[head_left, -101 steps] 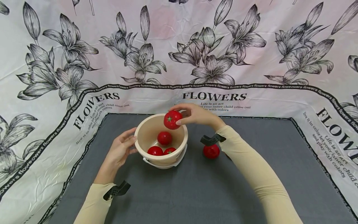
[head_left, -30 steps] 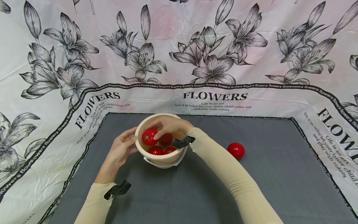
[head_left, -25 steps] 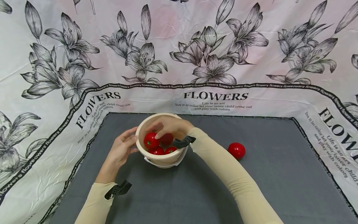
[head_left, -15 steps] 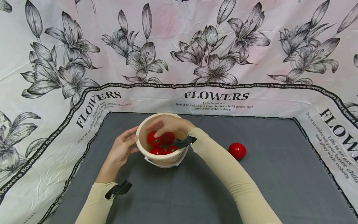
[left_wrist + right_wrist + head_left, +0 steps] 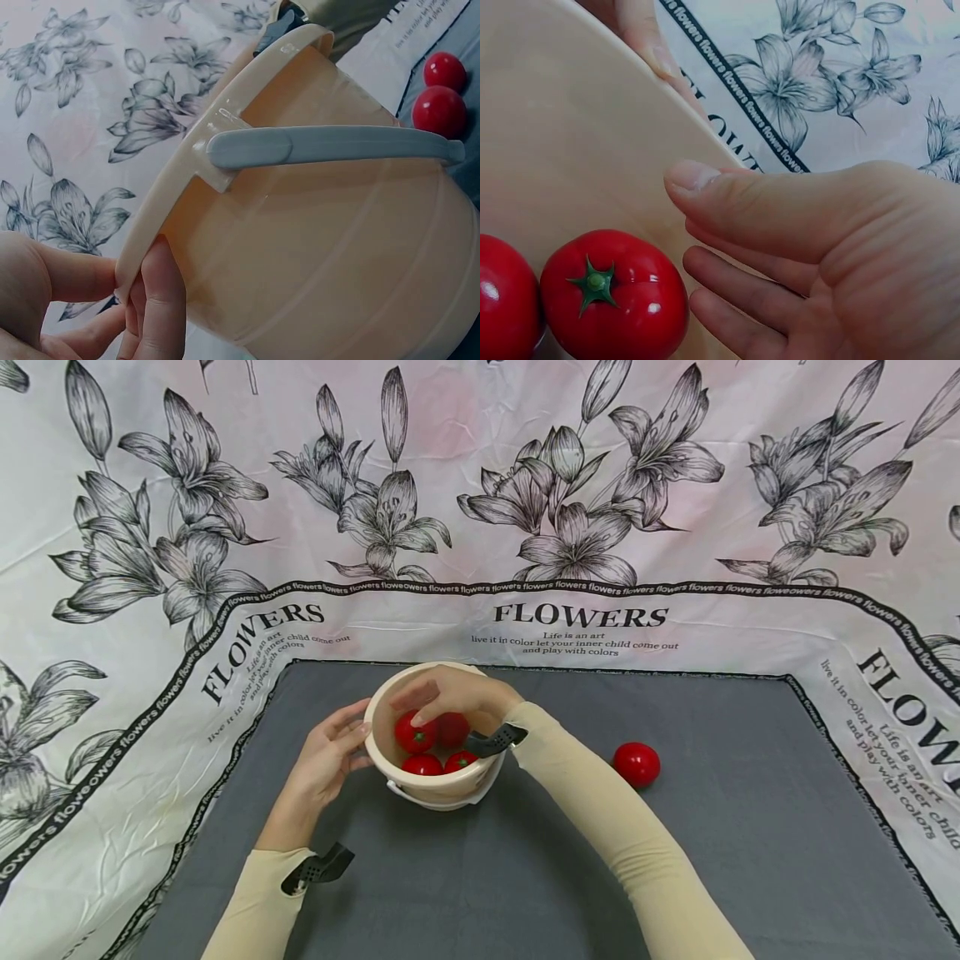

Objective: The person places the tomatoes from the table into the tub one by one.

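Note:
A cream bucket (image 5: 438,789) stands on the grey cloth in the head view, holding several red tomatoes. My left hand (image 5: 324,760) pinches its rim from the left; the left wrist view shows thumb and fingers either side of the rim (image 5: 169,191). My right hand (image 5: 468,693) reaches inside over the far rim, thumb overlapping one tomato (image 5: 415,737) in the head view. From the right wrist, its fingers lie loosely beside a tomato with a green star-shaped stem (image 5: 615,296), not wrapped round it. A second tomato (image 5: 506,296) sits against that one.
A loose tomato (image 5: 637,765) lies on the grey cloth (image 5: 750,827) beyond the right sleeve. The left wrist view shows two tomatoes outside the bucket, one nearer (image 5: 439,111). The bucket's grey handle (image 5: 330,145) hangs down its side. A flowered cloth (image 5: 450,527) rises behind.
My right hand has carried a tomato from above the bucket down inside it, and the fingers have let it go. The left hand has stayed on the rim.

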Motion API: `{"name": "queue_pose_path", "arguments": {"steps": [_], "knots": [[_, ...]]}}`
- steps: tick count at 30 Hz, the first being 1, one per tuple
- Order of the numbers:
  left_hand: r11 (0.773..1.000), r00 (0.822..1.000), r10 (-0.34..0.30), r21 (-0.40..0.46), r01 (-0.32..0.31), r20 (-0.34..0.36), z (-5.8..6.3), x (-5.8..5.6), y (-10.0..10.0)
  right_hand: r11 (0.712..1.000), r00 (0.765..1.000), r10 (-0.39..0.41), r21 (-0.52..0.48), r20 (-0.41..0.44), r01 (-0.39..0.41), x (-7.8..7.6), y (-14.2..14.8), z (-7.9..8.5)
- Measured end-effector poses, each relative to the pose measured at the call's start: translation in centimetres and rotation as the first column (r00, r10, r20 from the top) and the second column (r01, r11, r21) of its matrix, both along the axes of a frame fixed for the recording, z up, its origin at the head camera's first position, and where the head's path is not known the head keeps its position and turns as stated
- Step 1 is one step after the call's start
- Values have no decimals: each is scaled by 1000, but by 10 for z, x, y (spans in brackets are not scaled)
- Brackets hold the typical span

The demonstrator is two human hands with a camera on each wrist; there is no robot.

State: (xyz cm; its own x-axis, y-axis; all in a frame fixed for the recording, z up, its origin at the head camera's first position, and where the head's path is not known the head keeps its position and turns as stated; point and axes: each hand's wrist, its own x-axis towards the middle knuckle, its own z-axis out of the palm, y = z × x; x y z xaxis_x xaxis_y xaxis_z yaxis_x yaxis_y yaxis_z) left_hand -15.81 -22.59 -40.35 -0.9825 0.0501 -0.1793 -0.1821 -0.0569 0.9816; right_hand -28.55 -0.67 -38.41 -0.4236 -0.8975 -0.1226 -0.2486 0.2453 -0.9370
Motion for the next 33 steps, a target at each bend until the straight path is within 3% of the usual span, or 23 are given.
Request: {"name": "queue_pose_path", "arguments": {"steps": [7, 14, 19, 26, 33], "knots": [[1000, 1000, 10, 5, -10, 7, 0, -1, 1, 996, 996, -81, -35, 32, 82, 3, 10, 9], [1000, 1000, 18, -7, -18, 6, 0, -1, 0, 990, 988, -120, -90, -99, 111, 1, 37, 27], [1000, 1000, 23, -13, -23, 0, -1, -1, 0, 974, 978, -196, -126, -71, 187, 1, 64, 30], [1000, 1000, 17, -6, -17, -4, -1, -1, 0, 947, 947, -305, -135, -95, 292, 8, 107, 31], [1000, 1000, 21, -3, -21, -4, -1, -1, 0, 919, 912, -393, -30, -122, 392, 15, 153, 22]]}}
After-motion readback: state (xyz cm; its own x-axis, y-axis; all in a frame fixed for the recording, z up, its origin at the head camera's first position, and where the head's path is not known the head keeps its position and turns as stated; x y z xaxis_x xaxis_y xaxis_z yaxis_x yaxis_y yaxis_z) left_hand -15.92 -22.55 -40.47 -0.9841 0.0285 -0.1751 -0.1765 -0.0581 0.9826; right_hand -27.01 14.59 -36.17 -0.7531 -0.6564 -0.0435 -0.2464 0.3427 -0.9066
